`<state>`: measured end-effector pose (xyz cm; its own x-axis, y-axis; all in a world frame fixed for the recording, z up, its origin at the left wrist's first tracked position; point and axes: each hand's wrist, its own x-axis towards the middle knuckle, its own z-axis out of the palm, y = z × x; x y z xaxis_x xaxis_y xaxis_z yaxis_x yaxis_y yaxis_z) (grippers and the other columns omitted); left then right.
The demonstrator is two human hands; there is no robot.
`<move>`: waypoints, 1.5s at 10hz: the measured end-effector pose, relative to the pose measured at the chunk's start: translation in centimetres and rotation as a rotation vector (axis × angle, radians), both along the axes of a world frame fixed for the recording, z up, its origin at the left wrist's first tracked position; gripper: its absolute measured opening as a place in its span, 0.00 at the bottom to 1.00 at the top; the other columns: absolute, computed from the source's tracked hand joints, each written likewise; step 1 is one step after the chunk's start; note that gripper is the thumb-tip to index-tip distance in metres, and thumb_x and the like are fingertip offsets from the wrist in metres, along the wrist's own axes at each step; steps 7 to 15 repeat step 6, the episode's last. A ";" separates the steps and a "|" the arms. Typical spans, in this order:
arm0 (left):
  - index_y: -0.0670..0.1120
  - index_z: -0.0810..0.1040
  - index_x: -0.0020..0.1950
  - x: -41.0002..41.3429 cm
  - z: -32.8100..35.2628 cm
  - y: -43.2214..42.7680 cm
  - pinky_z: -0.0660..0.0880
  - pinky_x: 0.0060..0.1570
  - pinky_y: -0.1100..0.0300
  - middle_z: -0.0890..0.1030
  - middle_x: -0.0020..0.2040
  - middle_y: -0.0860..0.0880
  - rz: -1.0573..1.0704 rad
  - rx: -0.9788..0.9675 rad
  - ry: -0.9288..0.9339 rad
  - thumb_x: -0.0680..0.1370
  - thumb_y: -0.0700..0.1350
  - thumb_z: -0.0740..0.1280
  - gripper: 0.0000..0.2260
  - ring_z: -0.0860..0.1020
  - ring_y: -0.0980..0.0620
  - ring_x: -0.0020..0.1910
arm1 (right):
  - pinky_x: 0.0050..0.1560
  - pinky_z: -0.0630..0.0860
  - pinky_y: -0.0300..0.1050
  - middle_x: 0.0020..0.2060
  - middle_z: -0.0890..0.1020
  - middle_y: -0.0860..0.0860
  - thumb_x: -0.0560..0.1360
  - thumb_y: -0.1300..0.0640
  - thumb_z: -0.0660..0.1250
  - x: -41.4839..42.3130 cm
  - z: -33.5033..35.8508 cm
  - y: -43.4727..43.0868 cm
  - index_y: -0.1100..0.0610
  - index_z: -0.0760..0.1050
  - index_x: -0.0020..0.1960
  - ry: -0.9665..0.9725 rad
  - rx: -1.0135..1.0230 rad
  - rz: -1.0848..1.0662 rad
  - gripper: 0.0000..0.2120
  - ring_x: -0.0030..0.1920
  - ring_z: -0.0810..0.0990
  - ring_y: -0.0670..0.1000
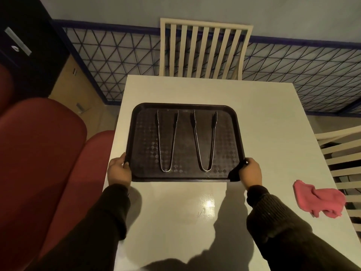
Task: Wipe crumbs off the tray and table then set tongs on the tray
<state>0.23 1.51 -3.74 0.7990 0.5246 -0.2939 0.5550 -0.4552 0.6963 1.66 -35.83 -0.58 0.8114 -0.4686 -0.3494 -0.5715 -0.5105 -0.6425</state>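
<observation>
A dark brown tray (136, 114) lies on the white table (263, 124), near its left edge. Two metal tongs lie side by side on the tray, tips pointing away from me: the left tongs (166, 141) and the right tongs (205, 141). My left hand (118, 170) grips the tray's near left corner. My right hand (251, 172) grips its near right corner. A crumpled pink cloth (320, 199) rests on the table to the right, apart from both hands.
A pale slatted chair (203, 49) stands at the table's far side and another chair (341, 163) at the right. Red padded seats (43, 153) sit close along the left. A patterned wall panel runs behind.
</observation>
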 end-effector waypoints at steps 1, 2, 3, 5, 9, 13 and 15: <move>0.39 0.75 0.70 2.0 0.4 -0.1 0.69 0.67 0.56 0.76 0.64 0.38 0.008 -0.027 -0.009 0.80 0.33 0.59 0.19 0.76 0.39 0.63 | 0.53 0.76 0.53 0.54 0.79 0.65 0.77 0.67 0.58 2.1 0.3 0.1 0.68 0.73 0.59 0.010 0.003 0.008 0.12 0.52 0.79 0.64; 0.41 0.74 0.71 3.6 0.5 -0.1 0.69 0.67 0.55 0.76 0.65 0.39 -0.001 -0.032 -0.008 0.81 0.34 0.59 0.19 0.75 0.40 0.64 | 0.54 0.76 0.55 0.54 0.79 0.65 0.77 0.66 0.58 3.8 0.5 0.3 0.68 0.72 0.59 0.017 -0.006 0.017 0.12 0.53 0.78 0.65; 0.42 0.74 0.71 4.8 -0.3 0.3 0.72 0.65 0.54 0.77 0.64 0.40 -0.024 -0.025 -0.022 0.81 0.34 0.58 0.19 0.77 0.39 0.62 | 0.57 0.76 0.57 0.56 0.79 0.64 0.77 0.67 0.58 4.9 0.2 0.2 0.67 0.72 0.60 0.018 -0.005 0.004 0.13 0.55 0.78 0.65; 0.44 0.72 0.73 5.1 -0.4 0.6 0.71 0.67 0.52 0.77 0.67 0.40 -0.064 -0.043 -0.003 0.81 0.37 0.58 0.20 0.76 0.39 0.65 | 0.58 0.76 0.56 0.56 0.79 0.64 0.78 0.63 0.59 4.9 0.7 0.5 0.65 0.71 0.61 0.052 -0.001 0.017 0.13 0.54 0.78 0.63; 0.39 0.72 0.72 4.9 0.1 1.1 0.70 0.69 0.47 0.76 0.67 0.37 -0.045 0.040 0.003 0.81 0.39 0.62 0.19 0.75 0.37 0.66 | 0.58 0.75 0.55 0.59 0.77 0.63 0.78 0.62 0.58 4.4 2.1 0.3 0.64 0.70 0.63 0.105 -0.046 0.049 0.14 0.56 0.78 0.63; 0.39 0.72 0.72 4.9 0.1 1.1 0.70 0.69 0.47 0.76 0.67 0.37 -0.045 0.040 0.003 0.81 0.39 0.62 0.19 0.75 0.37 0.66 | 0.58 0.75 0.55 0.59 0.77 0.63 0.78 0.62 0.58 4.4 2.1 0.3 0.64 0.70 0.63 0.105 -0.046 0.049 0.14 0.56 0.78 0.63; 0.39 0.72 0.72 4.9 0.1 1.1 0.70 0.69 0.47 0.76 0.67 0.37 -0.045 0.040 0.003 0.81 0.39 0.62 0.19 0.75 0.37 0.66 | 0.58 0.75 0.55 0.59 0.77 0.63 0.78 0.62 0.58 4.4 2.1 0.3 0.64 0.70 0.63 0.105 -0.046 0.049 0.14 0.56 0.78 0.63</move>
